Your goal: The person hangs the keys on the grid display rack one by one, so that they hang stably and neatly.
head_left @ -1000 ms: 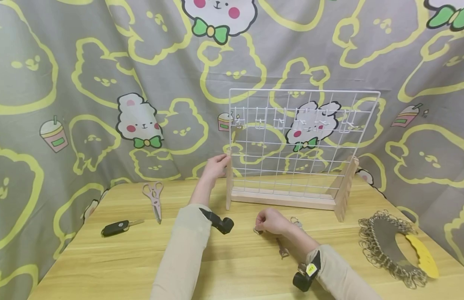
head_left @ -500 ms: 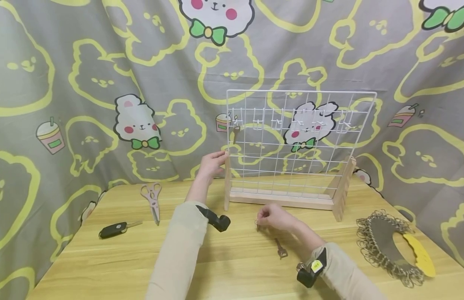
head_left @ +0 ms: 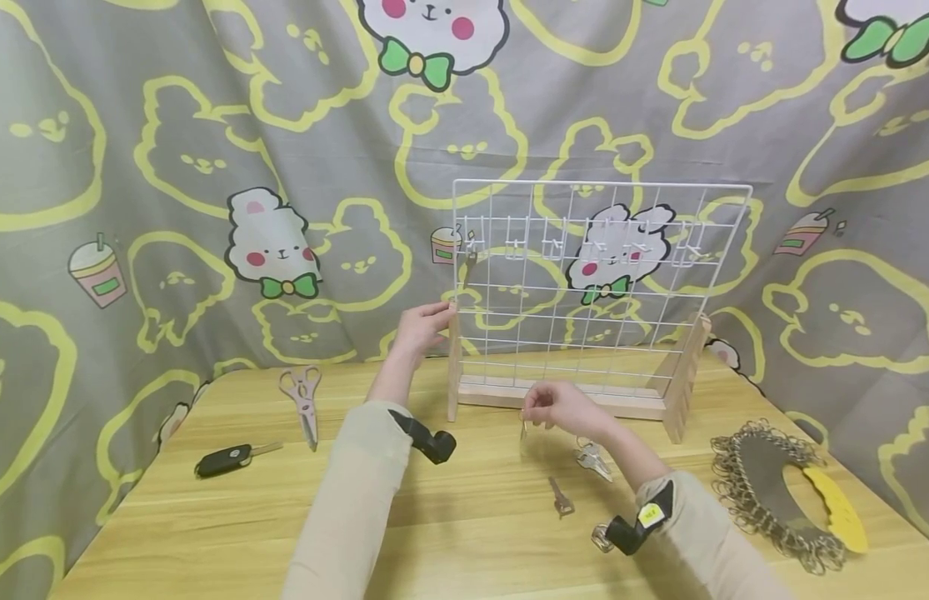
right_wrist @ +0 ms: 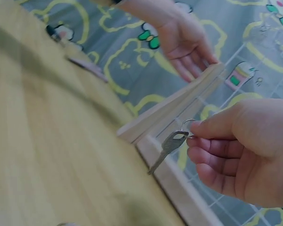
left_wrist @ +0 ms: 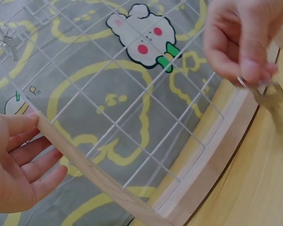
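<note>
Thumb and fingers of my right hand (head_left: 567,408) pinch the small ring (right_wrist: 187,123) of a metal key (right_wrist: 168,148). The key dangles just in front of the rack's wooden base bar (head_left: 554,400). At the left end of the white wire grid rack (head_left: 606,181), my left hand (head_left: 422,329) touches the top of the wooden side post (head_left: 454,375) with its fingertips, its fingers fairly straight. Several white hooks (head_left: 552,248) line the upper grid. From the leftmost hook hangs a brownish key (head_left: 471,268).
A brown key (head_left: 560,498), a silver key (head_left: 593,459) and a ringed silver piece (head_left: 601,537) lie near my right forearm. Pink scissors (head_left: 302,407) and a black car key (head_left: 226,461) lie left. A ring sizer (head_left: 782,500) lies right. A patterned curtain (head_left: 344,125) hangs behind.
My right hand has lifted the key off the table and moved up towards the rack, uncovering the silver key on the table. My left hand stays at the post.
</note>
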`<state>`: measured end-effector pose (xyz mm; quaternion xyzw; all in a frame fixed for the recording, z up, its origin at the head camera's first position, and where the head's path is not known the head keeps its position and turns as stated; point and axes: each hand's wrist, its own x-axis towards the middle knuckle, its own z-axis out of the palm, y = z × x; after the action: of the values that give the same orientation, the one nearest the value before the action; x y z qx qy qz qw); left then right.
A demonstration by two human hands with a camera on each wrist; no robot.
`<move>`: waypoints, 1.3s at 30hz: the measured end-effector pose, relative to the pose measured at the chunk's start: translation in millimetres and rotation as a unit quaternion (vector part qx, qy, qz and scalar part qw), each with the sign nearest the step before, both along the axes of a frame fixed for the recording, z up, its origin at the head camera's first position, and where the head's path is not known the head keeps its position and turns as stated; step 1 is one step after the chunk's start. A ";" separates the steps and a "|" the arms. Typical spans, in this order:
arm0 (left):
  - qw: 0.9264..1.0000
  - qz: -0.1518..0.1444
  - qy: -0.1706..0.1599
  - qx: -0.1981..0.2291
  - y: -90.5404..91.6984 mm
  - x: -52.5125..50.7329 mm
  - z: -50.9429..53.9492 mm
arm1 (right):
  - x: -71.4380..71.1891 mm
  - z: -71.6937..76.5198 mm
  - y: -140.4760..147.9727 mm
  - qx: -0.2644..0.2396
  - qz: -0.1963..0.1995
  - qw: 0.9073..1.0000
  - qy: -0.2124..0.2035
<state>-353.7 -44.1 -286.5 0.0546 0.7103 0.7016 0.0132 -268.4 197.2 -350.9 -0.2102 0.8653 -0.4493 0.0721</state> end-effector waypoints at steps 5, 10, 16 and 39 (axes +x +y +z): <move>1.000 0.003 -0.003 -0.001 0.0 -0.1 -0.6 | -3.2 20.3 3.9 -0.032 -0.009 0.999 0.020; 1.000 0.006 -0.003 -0.007 0.7 -1.1 -1.0 | -8.8 45.9 5.3 -0.056 -0.040 0.996 0.063; 1.000 0.008 -0.004 -0.007 1.8 -1.3 -1.1 | -11.5 85.6 0.0 -0.065 -0.094 0.989 0.089; 1.000 0.016 -0.007 0.014 3.5 -0.1 -2.0 | -23.4 158.8 -41.6 -0.125 -0.212 0.942 0.227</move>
<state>-353.8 -40.7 -288.5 0.0385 0.7015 0.7116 0.0056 -291.8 155.6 -192.1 -0.1258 0.8204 -0.4988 -0.2498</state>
